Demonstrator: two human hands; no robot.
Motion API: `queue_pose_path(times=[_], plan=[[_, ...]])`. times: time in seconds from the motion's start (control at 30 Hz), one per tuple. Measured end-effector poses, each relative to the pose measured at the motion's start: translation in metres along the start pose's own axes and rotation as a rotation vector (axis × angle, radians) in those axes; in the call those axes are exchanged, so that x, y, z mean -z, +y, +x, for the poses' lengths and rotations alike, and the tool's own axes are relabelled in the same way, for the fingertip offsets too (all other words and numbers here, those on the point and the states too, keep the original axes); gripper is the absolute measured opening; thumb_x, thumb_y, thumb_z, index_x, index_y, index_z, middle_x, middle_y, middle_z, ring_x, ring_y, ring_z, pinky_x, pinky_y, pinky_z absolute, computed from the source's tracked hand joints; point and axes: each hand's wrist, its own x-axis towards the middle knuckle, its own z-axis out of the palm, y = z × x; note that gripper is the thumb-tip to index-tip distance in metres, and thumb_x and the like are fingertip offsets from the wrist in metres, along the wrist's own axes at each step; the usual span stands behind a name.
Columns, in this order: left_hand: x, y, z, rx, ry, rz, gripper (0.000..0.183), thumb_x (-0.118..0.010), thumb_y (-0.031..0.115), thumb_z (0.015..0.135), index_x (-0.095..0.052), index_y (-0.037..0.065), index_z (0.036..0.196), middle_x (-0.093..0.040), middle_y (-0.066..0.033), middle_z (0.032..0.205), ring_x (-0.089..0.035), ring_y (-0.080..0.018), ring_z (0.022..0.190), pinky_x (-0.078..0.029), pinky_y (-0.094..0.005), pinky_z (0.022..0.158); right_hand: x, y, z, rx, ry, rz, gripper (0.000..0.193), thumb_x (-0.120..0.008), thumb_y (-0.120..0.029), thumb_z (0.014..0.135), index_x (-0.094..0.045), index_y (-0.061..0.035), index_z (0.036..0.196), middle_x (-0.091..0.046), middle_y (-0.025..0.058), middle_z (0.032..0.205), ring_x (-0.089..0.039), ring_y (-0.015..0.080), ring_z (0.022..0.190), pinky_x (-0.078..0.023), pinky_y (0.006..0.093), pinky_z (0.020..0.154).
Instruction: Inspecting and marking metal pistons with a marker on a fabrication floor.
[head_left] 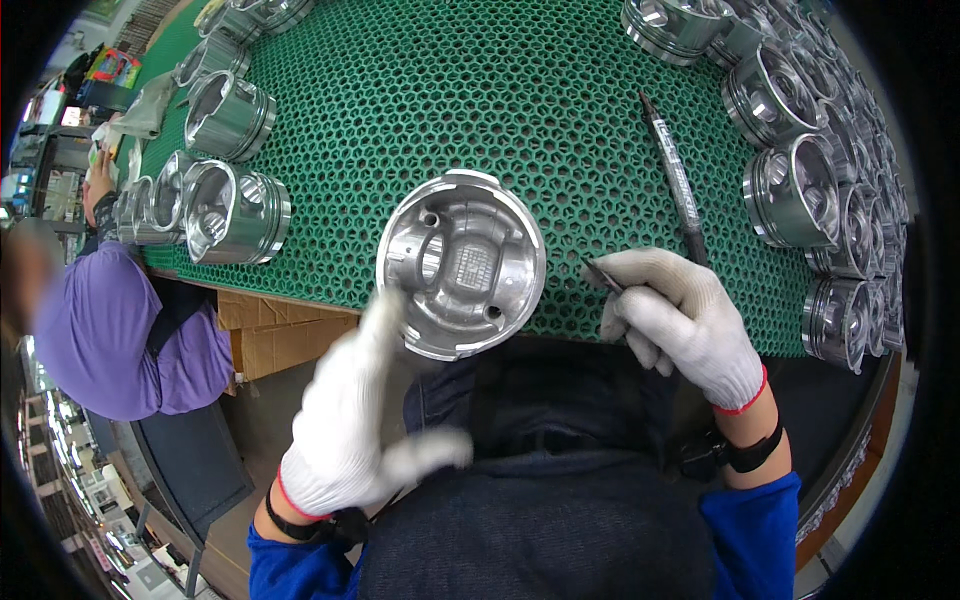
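A silver metal piston (520,260) lies with its hollow side up at the near edge of the green mat, in front of me. My left hand (345,420), in a white knit glove, is smeared by motion. Its fingers stretch toward the piston's lower left rim and the thumb stands apart; whether they touch the metal I cannot tell. To the right of the piston, my gloved right hand (680,310) is closed in a pinch on a thin dark pointed tool (598,272). Most of that tool is hidden by the fingers. A marker pen (675,170) lies just beyond this hand.
The green honeycomb mat (480,90) covers the bench. Many pistons (795,190) crowd its right side; several more (237,212) line the left. A person in a purple top (130,330) sits at the left. Below the bench edge is a cardboard box (285,335).
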Motion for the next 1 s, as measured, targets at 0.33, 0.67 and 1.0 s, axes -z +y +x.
queue_pose_path(times=[0.33,0.67,1.0], plan=[[0.014,-0.017,0.058,-0.236,0.326,0.146,0.030,-0.082,0.005,0.068,-0.060,0.005,0.088,-0.061,-0.0107,0.080,-0.061,-0.0237,0.071,-0.047,-0.0328,0.063,0.037,0.037,-0.034,0.531,0.469,-0.169,0.039,-0.068,-0.009,0.088,-0.062,-0.0020,0.125,-0.070,0.0094,0.103,-0.066,0.0157,0.094,-0.052,0.0298,0.088],[0.033,-0.095,0.092,-0.064,0.667,0.155,0.043,-0.069,-0.005,0.082,-0.058,0.001,0.123,-0.062,-0.0106,0.110,-0.061,-0.0156,0.089,-0.050,-0.0292,0.082,0.080,0.046,-0.048,0.377,0.962,-0.463,0.022,-0.071,-0.012,0.086,-0.063,-0.0071,0.105,-0.069,0.0140,0.084,-0.068,0.0197,0.073,-0.052,0.0309,0.069],[0.007,0.007,0.071,-0.756,0.247,0.218,0.043,-0.080,0.022,0.067,-0.062,0.006,0.102,-0.065,-0.0128,0.098,-0.064,-0.0342,0.095,-0.050,-0.0449,0.091,0.006,-0.012,-0.018,0.633,0.152,-0.679,0.023,-0.069,-0.012,0.085,-0.061,-0.0121,0.107,-0.068,0.0129,0.092,-0.068,0.0339,0.085,-0.055,0.0373,0.073]])
